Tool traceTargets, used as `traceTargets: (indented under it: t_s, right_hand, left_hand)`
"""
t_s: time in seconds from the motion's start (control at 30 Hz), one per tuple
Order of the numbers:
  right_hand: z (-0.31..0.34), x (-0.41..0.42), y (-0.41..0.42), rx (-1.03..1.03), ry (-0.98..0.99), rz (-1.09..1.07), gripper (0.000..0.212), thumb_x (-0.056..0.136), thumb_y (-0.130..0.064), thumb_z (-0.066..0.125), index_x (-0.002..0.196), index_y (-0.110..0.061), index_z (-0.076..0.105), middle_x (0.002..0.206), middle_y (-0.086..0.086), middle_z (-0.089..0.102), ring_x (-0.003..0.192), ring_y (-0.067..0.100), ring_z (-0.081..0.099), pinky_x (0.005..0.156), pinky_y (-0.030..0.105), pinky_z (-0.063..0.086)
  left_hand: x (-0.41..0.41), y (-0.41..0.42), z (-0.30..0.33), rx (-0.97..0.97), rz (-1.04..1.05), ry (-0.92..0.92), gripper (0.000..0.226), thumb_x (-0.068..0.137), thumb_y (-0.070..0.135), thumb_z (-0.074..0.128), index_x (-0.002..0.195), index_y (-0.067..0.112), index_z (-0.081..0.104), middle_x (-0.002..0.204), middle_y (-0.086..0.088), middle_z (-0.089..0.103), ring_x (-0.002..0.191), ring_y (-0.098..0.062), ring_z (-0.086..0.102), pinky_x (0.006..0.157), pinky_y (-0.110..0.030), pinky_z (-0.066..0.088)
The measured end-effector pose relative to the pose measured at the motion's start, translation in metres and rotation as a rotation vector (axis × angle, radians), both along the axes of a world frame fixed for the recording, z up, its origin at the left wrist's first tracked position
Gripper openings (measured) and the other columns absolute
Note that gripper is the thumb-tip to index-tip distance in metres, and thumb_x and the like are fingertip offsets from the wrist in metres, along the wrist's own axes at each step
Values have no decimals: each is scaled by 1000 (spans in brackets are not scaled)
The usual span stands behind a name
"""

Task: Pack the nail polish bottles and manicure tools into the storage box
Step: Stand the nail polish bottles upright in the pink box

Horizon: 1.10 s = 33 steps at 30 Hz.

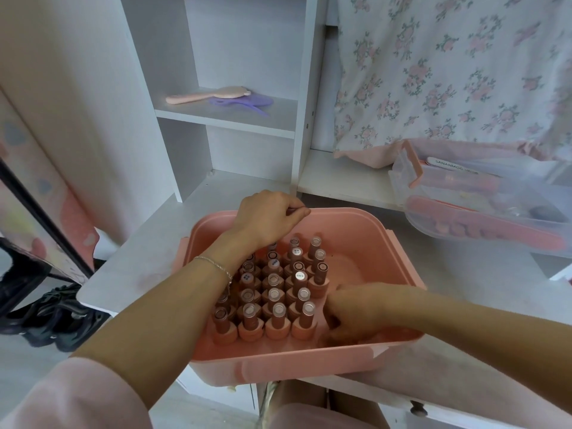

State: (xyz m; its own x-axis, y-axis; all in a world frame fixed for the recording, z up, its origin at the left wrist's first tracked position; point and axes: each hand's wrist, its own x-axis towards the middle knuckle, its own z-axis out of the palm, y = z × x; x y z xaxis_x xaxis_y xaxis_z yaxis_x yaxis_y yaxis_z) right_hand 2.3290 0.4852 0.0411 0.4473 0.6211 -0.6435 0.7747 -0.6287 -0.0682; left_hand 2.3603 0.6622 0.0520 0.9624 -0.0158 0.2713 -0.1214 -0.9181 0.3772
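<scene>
A pink storage box (399, 274) sits on the near edge of a white table (148, 258), its long axis running left to right. Nail polish bottles (275, 292) stand upright in rows filling its left and middle part, caps pointing up; the right part of its floor is bare. The left hand (269, 218) rests at the box's far rim, fingers curled around something small and dark that is too hidden to name. The right hand (356, 314) reaches down inside the box just right of the nearest bottles, fingers bent low; whether it holds anything cannot be told. Far right, a clear plastic tray (402, 193) holds a nail file (483, 224) lying lengthwise, left to right.
</scene>
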Motion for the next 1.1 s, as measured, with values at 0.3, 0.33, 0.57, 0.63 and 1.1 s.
traceTargets:
  t_s: [0.3, 0.33, 0.57, 0.63, 1.1]
  right_hand:
    - [-22, 0, 10, 118, 141, -42, 33, 93, -29, 47, 113, -4, 54, 112, 16, 60, 102, 30, 53, 87, 30, 40]
    - [-23, 0, 10, 140, 140, -37, 33, 93, -30, 48, 114, -6, 54, 112, 16, 59, 102, 30, 53, 89, 31, 40]
    - [-26, 1, 10, 238, 109, -43, 29, 89, -25, 54, 107, -3, 57, 108, 17, 62, 98, 30, 55, 87, 33, 45]
    - [-26, 1, 11, 256, 99, -59, 28, 88, -23, 55, 105, -1, 59, 106, 17, 63, 96, 31, 55, 84, 33, 45]
    - [-20, -5, 13, 304, 112, -89, 18, 87, -19, 53, 90, -2, 59, 96, 18, 64, 73, 18, 45, 69, 24, 38]
  left_hand:
    - [1, 1, -3, 16, -2, -21, 27, 92, 44, 46, 100, 32, 69, 91, 3, 70, 89, -22, 61, 67, -26, 34]
    - [1, 1, -3, 16, -4, -27, 27, 92, 44, 46, 100, 32, 69, 91, 3, 71, 89, -22, 61, 67, -26, 34]
    - [2, 1, -3, 14, -10, -45, 28, 92, 44, 46, 102, 32, 69, 92, 4, 71, 89, -21, 61, 68, -25, 34]
    - [2, 1, -3, 19, -11, -46, 28, 92, 43, 46, 102, 32, 69, 93, 4, 71, 89, -20, 61, 67, -26, 34]
    - [2, 1, -3, 17, -7, -45, 28, 92, 43, 46, 101, 31, 69, 94, 4, 71, 90, -21, 61, 67, -26, 33]
